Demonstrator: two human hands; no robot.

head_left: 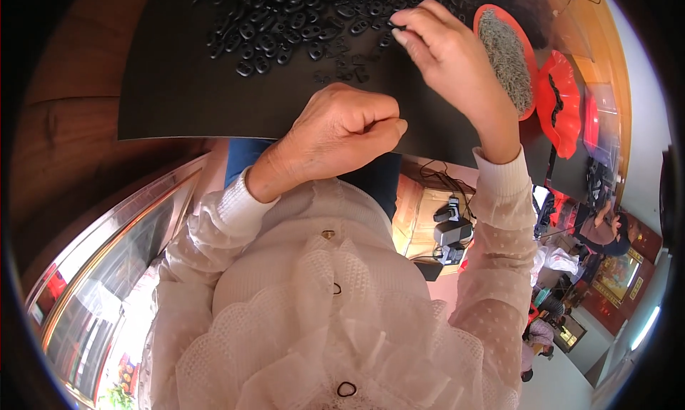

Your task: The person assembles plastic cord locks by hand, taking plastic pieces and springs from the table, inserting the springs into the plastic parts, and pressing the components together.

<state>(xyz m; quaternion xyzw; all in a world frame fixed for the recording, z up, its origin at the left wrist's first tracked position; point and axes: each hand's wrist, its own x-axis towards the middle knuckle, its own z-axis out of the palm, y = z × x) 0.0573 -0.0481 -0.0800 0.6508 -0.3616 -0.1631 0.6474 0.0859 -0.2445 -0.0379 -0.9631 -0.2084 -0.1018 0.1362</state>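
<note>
A heap of small black oval ring-shaped pieces [285,18] lies on a black mat [178,89] at the top of the view. My right hand [446,50] reaches over the mat's right part, and its fingertips pinch one small black piece [394,29] at the edge of the heap. My left hand [342,132] rests at the mat's near edge, curled into a fist with the thumb pressed against the forefinger; whether anything is inside it is hidden. Both arms wear white lacy sleeves.
A red dish [526,110] of small grey metal parts stands right of my right hand, a wavy red dish [564,110] beyond it. The mat lies on a brown wooden table [71,125]. A glass case [107,282] is lower left; another person [606,232] sits far right.
</note>
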